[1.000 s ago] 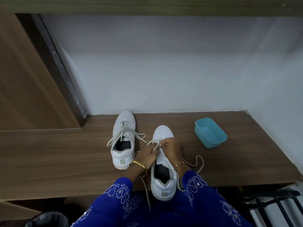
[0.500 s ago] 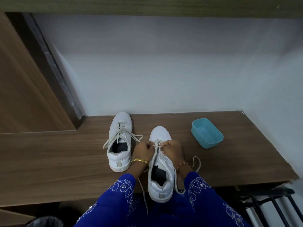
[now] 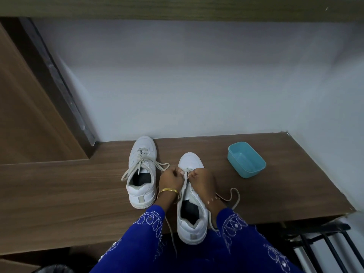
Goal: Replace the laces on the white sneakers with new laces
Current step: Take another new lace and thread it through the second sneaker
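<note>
- You are at a brown wood-grain counter [image 3: 78, 194] set against a pale wall [image 3: 197, 85], with a wooden panel [image 3: 25, 115] rising at the far left.
- Nearest you, your two blue embroidered sleeves [image 3: 143, 243] reach in from the bottom edge; a dark bin [image 3: 53, 268] sits low at the left and a black rack [image 3: 325, 245] low at the right.
- You have two white sneakers on the counter, both with toes pointing away from you.
- The near sneaker [image 3: 192, 213] sits with its heel hanging just over the counter's front edge, between your two forearms.
- Your left hand [image 3: 170, 178], with one gold bangle [image 3: 167, 191] on its wrist, has its fingers curled and pinching the lace [image 3: 185, 174] at the upper eyelets.
- Your right hand [image 3: 203, 179] is curled the same way, pinching the lace from the other side; the two hands nearly touch over the tongue.
- Two loose lace ends trail off: one hangs past the counter edge under your left wrist, the other loops on the counter right of your right wrist.
- The second sneaker [image 3: 141, 172] stands just left of it and farther back, its toe near the wall, still laced, ends splayed to both sides.
- One teal plastic tub [image 3: 246, 159] stands well to the right, near the wall.
</note>
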The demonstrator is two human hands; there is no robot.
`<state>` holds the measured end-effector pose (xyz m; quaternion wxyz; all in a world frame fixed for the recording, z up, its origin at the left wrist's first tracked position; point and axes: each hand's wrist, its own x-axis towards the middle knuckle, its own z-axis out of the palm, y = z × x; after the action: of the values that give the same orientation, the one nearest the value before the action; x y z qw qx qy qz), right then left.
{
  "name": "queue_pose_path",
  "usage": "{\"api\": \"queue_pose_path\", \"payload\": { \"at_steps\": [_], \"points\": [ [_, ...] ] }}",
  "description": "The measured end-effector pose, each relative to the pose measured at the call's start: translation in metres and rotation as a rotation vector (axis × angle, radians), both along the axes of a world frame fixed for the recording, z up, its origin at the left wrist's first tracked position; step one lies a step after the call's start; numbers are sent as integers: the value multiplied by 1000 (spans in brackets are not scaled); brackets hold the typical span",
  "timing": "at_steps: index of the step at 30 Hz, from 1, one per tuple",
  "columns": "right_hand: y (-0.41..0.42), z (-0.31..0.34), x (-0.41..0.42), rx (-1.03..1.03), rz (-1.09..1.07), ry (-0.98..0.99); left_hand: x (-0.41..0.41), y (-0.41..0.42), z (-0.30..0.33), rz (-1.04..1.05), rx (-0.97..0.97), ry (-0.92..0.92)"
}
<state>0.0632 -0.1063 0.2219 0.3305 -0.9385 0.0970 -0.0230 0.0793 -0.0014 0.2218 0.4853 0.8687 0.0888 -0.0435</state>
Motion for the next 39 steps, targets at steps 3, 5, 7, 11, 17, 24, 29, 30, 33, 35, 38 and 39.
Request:
{"api": "queue_pose_path", "payload": {
  "at_steps": [3, 5, 7, 11, 17, 24, 29, 30, 33, 35, 38, 39],
  "points": [
    [1, 9, -24, -191, 118, -139, 3, 6, -4, 80, -203, -32],
    [-4, 11, -34, -148, 107, -90, 8, 14, 2, 181, -469, -33],
    [-14, 11, -36, -164, 118, -17, 15, 25, 15, 291, -672, -41],
    [-23, 13, -28, -142, 212, 95, 24, 48, 54, 521, -962, -172],
    [-29, 16, -19, -198, 207, 93, 4, 44, 50, 220, -391, -222],
    [-32, 10, -27, -385, 216, 56, -7, 33, -6, -388, 517, -93],
    [-21, 19, -37, -354, 254, -126, -1, 36, 12, -298, 534, -154],
    [-17, 22, -40, -336, 273, -117, 1, 38, 19, -246, 425, -174],
    [-10, 29, -43, -264, 302, 39, 5, 44, 43, -55, -21, -211],
    [-12, 29, -42, -255, 314, 107, 9, 49, 60, 96, -374, -193],
    [-14, 24, -40, -259, 335, 153, 18, 64, 82, 223, -1202, -56],
    [-13, 22, -39, -272, 335, 171, 21, 68, 85, 237, -1385, -35]
  ]
}}
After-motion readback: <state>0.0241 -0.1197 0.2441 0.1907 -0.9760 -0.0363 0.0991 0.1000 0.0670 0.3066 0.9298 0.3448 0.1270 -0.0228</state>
